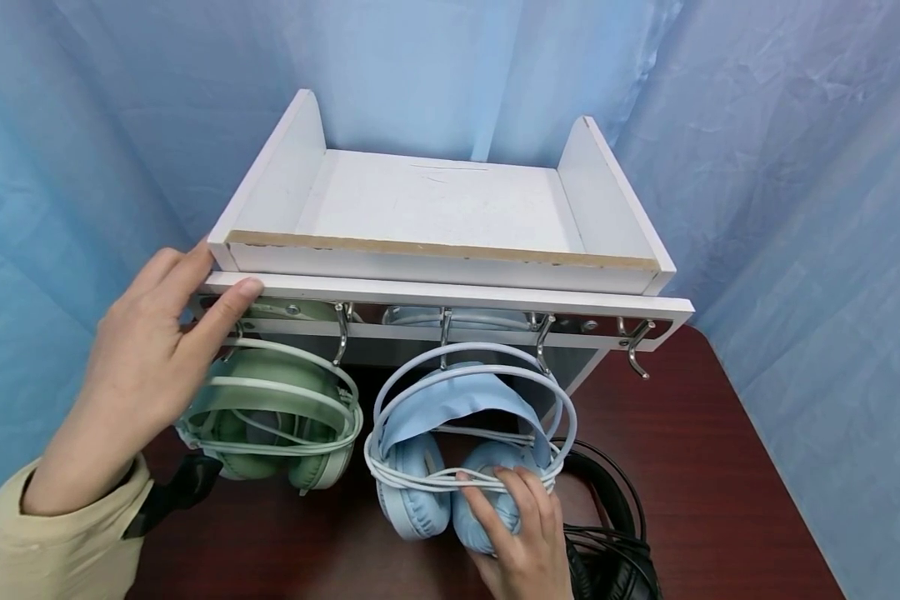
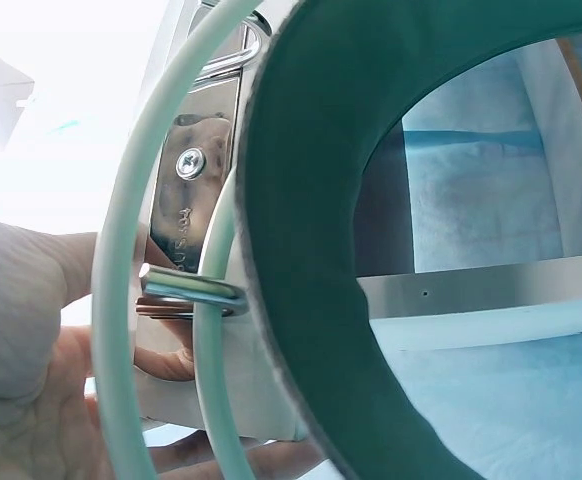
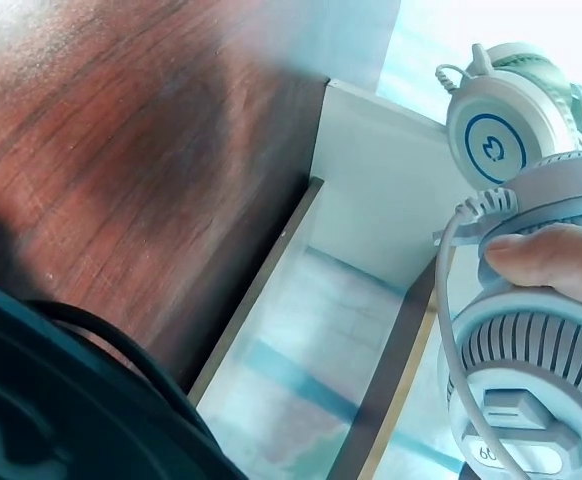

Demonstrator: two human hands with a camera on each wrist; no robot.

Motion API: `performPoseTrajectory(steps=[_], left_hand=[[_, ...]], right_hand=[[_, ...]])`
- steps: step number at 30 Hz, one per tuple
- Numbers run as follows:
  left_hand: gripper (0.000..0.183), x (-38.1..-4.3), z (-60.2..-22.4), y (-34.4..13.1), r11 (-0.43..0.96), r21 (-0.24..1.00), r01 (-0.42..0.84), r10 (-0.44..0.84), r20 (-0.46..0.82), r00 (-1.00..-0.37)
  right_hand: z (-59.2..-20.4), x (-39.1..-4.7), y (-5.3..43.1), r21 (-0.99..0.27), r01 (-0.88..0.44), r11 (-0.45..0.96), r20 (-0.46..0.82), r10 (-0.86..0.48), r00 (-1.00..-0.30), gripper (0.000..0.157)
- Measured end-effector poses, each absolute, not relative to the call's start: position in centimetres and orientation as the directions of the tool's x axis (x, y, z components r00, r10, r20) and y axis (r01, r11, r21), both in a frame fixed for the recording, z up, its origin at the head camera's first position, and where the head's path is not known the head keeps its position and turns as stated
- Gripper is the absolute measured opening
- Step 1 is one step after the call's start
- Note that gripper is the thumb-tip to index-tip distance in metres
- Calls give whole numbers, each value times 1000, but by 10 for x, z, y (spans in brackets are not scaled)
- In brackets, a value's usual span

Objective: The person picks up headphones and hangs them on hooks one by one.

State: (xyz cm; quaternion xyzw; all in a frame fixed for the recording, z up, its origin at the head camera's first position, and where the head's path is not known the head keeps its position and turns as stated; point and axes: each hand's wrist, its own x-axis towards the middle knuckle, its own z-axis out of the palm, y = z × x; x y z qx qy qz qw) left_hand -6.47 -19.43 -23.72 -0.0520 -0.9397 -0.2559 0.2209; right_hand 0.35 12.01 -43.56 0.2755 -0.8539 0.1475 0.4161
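The right hand (image 1: 525, 533) holds the blue headphones (image 1: 461, 398) low down, by an ear cup and the white cord (image 1: 405, 478). The left hand (image 1: 150, 346) grips the end of the white shelf (image 1: 435, 200), thumb on top. The blue band, just above the right hand's grip, seems to hang on the hooks (image 1: 544, 343). A hard tug could pull it off, or the cord could snag a finger. If the left hand lets go, the shelf might tip. Green headphones (image 1: 277, 367) hang left of the right hand, and black headphones (image 1: 626, 571) lie just right of it, so side room is tight. The table's (image 1: 720, 467) right edge is well away from that grip.
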Motion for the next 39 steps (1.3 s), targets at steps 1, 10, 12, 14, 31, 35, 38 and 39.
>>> performPoseTrajectory(steps=[1,10,12,14,31,35,38,39], left_hand=[[46,-65,-237,-194,864,458,210,-16,442,-897],[47,-64,-237,-195,862,464,204,-21,436,-900],[47,-64,-237,-195,859,469,205,-22,434,-901],[47,-64,-237,-195,856,474,206,-23,432,-902],[48,-65,-238,-196,856,473,207,-21,432,-902],[48,-65,-238,-196,858,470,207,-19,433,-901],[48,-65,-237,-196,863,462,204,-19,434,-901],[48,-65,-237,-196,862,464,204,-21,434,-901]], right_hand=[[-436,3,120,-24,-596,803,790,-351,-504,39],[-437,-1,120,-37,-619,784,784,-361,-505,40],[-437,-2,121,-39,-622,782,782,-363,-507,40],[-436,-2,121,-43,-623,781,776,-366,-513,41],[-435,-2,121,-77,-607,791,713,-382,-588,46],[-434,-2,121,-72,-602,795,694,-394,-603,64],[-433,-2,120,-74,-594,801,685,-392,-614,78],[-433,-2,119,-75,-593,802,686,-390,-615,81]])
